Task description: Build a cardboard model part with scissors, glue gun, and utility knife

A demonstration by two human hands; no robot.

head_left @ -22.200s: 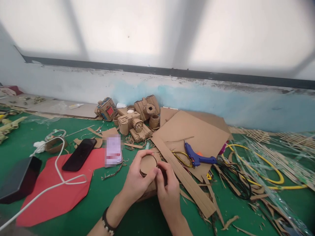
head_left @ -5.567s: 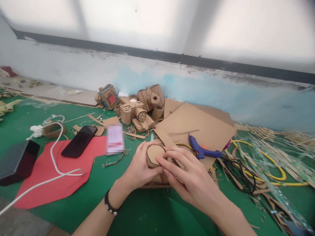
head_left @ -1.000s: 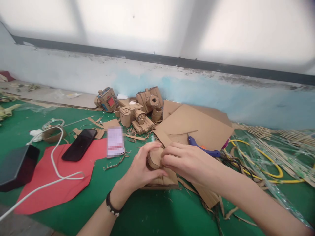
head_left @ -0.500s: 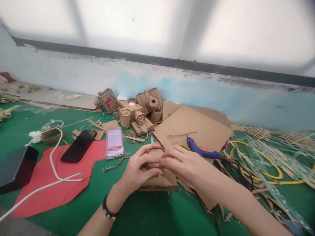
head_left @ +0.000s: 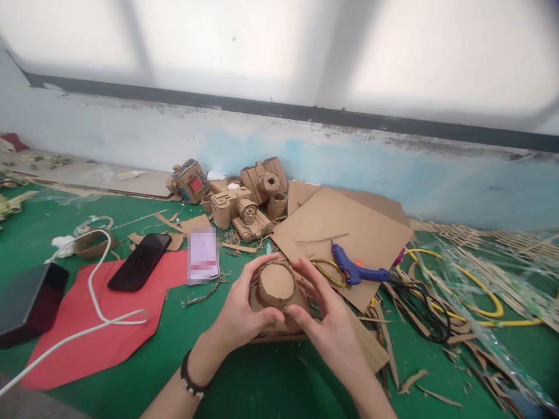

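Note:
A short round cardboard cylinder (head_left: 276,284) stands on a flat cardboard block (head_left: 279,329) on the green mat. My left hand (head_left: 242,308) curls round its left side, thumb under the front and fingers over the far rim. My right hand (head_left: 325,317) cups its right side, thumb at the front and fingers spread behind it. Both hands press on the cylinder together.
A blue glue gun (head_left: 353,269) lies on cardboard sheets (head_left: 349,224) to the right, beside yellow-handled scissors (head_left: 325,270) and tangled cables (head_left: 437,308). Cardboard camera models (head_left: 244,201) stand at the back. A phone (head_left: 140,269) and white cable (head_left: 94,291) rest on red paper (head_left: 100,326) to the left.
My right hand has come off the top of the cylinder and slid to its right side, so the round face shows. My left hand stays on the left side.

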